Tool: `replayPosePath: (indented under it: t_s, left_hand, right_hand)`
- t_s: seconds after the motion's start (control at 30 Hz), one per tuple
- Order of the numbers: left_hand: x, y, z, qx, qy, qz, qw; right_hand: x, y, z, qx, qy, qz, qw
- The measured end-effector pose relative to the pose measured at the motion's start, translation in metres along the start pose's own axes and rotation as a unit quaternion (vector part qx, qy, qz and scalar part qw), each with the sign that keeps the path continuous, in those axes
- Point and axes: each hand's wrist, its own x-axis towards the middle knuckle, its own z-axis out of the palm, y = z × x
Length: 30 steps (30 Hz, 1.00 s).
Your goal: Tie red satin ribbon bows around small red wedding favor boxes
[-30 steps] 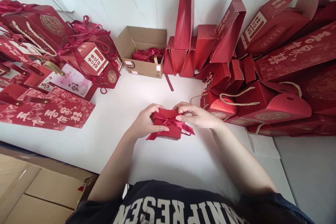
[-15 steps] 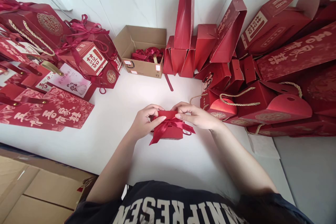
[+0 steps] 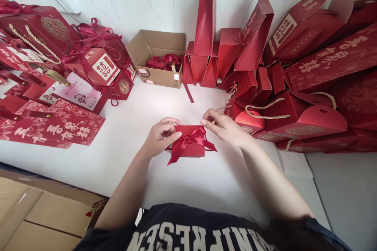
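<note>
A small red gift box (image 3: 192, 150) with a shiny red ribbon tied in a bow (image 3: 188, 140) sits on the white table in front of me. Its ribbon tails hang down at both sides, and thin red cord loops show by its edges. My left hand (image 3: 161, 136) grips the box's upper left corner, thumb on the front and index finger along the top edge. Just off the upper right corner is my right hand (image 3: 225, 126), holding nothing, with thumb and index finger slightly apart.
A cardboard box (image 3: 160, 76) of red ribbons stands by the wall, a loose ribbon strip (image 3: 189, 93) near it. Red gift boxes (image 3: 103, 66) and gift bags (image 3: 70, 121) crowd the left. More red boxes (image 3: 306, 117) are piled right. Cartons (image 3: 50, 215) lie lower left.
My right hand has let go of the gift box's top edge and moved a little up and right. My left hand stays at the upper left corner. The top now lies flatter.
</note>
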Motion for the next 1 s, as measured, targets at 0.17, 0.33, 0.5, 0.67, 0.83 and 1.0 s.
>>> replayPosePath:
  t_s: [0.17,0.33,0.5,0.67,0.83,1.0]
  left_hand:
    - [0.001,-0.005,-0.003,0.021,0.009,0.042,0.999]
    - [0.003,-0.005,-0.003,0.023,0.013,0.053,0.998]
    - [0.002,-0.001,0.000,0.042,0.018,0.024,0.999]
    - [0.004,0.001,0.001,0.053,0.018,0.023,0.998]
    - [0.005,0.000,0.002,0.041,0.008,0.009,0.999]
    - [0.005,-0.001,0.001,0.025,0.009,0.013,1.000]
  right_hand:
    - [-0.009,-0.004,-0.009,-0.071,-0.104,0.017,0.992]
    - [-0.009,-0.002,-0.012,-0.014,-0.229,0.012,0.973]
    - [-0.007,-0.002,-0.014,-0.012,-0.243,-0.030,0.969]
    - [-0.006,0.001,-0.015,-0.011,-0.256,-0.036,0.966]
    - [-0.005,0.001,-0.015,0.008,-0.276,-0.031,0.961]
    - [-0.006,0.001,-0.021,0.019,-0.308,0.000,0.951]
